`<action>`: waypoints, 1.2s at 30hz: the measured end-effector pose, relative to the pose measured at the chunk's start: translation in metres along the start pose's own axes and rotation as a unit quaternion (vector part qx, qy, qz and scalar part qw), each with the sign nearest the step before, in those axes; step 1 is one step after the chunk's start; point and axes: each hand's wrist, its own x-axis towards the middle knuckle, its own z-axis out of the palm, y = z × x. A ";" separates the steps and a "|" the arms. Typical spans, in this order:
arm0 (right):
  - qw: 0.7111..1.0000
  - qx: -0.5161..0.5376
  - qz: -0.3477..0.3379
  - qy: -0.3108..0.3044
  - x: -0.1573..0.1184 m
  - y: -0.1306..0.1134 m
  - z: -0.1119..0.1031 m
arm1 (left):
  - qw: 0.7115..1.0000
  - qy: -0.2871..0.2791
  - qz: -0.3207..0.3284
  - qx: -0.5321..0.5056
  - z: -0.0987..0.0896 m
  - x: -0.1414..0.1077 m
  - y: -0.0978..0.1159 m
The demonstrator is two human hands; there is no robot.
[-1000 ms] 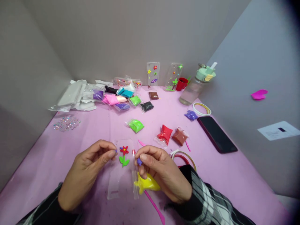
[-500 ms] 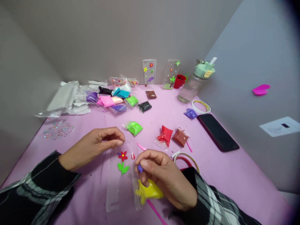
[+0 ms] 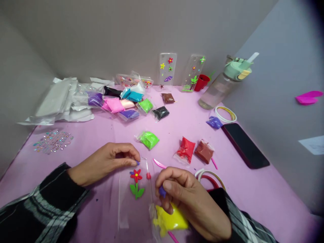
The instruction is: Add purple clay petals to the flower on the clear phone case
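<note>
A clear phone case (image 3: 126,211) lies on the pink table, bearing a red clay flower (image 3: 136,176) with a yellow centre and a green stem with leaves (image 3: 137,191). A small purple piece touches the flower's left side. Over the case's top edge, my left hand (image 3: 117,158) pinches a tiny bit of purple clay (image 3: 138,162). To the right of the case, my right hand (image 3: 182,195) holds a larger purple lump (image 3: 162,192) between thumb and fingers. Beneath that hand is a yellow clay packet (image 3: 172,217), partly covered.
Green (image 3: 149,139), red (image 3: 186,150) and brown (image 3: 204,151) clay packets lie ahead. More packets and white bags (image 3: 55,101) sit at the back left. At right are a phone (image 3: 245,145), tape rolls and a bottle (image 3: 215,91). Decorated cases (image 3: 167,72) lean on the wall.
The view has shifted, so things appear larger and more spread out. A bit of purple clay now shows at my left fingertips. My right hand still holds its purple lump.
</note>
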 end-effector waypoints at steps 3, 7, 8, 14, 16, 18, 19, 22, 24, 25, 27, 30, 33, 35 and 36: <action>1.000 0.006 0.003 0.001 0.000 0.000 0.000 | 1.000 -0.006 0.001 0.003 -0.002 0.000 -0.002; 1.000 0.014 0.009 0.001 -0.001 -0.001 0.001 | 1.000 -0.015 0.006 0.009 -0.003 0.001 -0.003; 1.000 0.014 0.010 0.000 0.000 -0.001 0.001 | 1.000 -0.014 0.009 0.011 -0.002 0.001 -0.003; 1.000 0.011 0.008 0.006 0.001 -0.003 0.000 | 0.999 0.024 0.020 -0.003 0.001 -0.002 0.001; 1.000 0.013 0.010 0.008 0.001 -0.003 0.000 | 0.999 0.032 0.008 -0.013 0.001 -0.004 0.002; 1.000 0.011 0.011 0.009 0.001 -0.003 0.001 | 0.999 0.040 0.009 -0.018 0.002 -0.005 0.004; 1.000 0.009 0.012 0.009 0.001 -0.003 0.001 | 0.999 0.043 0.012 -0.018 0.001 -0.005 0.004; 1.000 0.007 0.011 0.008 0.000 -0.003 0.001 | 0.999 0.037 0.017 -0.002 0.001 -0.005 0.006; 1.000 0.008 0.010 0.008 0.001 -0.003 0.001 | 0.999 0.027 0.019 0.014 0.000 -0.004 0.007; 1.000 0.010 0.010 0.007 0.001 -0.003 0.001 | 0.999 0.023 0.022 0.021 0.000 -0.004 0.007; 1.000 0.012 0.010 0.008 0.001 -0.003 0.001 | 0.999 0.024 0.027 0.031 0.000 -0.003 0.007; 1.000 0.009 0.010 0.009 0.001 -0.004 0.001 | 0.998 0.022 0.033 0.051 0.000 -0.002 0.007; 1.000 0.005 0.008 0.007 0.001 -0.004 0.002 | 0.997 -0.003 0.035 0.064 -0.001 -0.002 0.005; 1.000 0.005 0.007 0.007 0.001 -0.004 0.002 | 0.997 -0.016 0.036 0.068 -0.001 -0.002 0.004; 1.000 0.005 0.007 0.006 0.001 -0.004 0.002 | 0.997 -0.018 0.036 0.068 -0.001 -0.002 0.004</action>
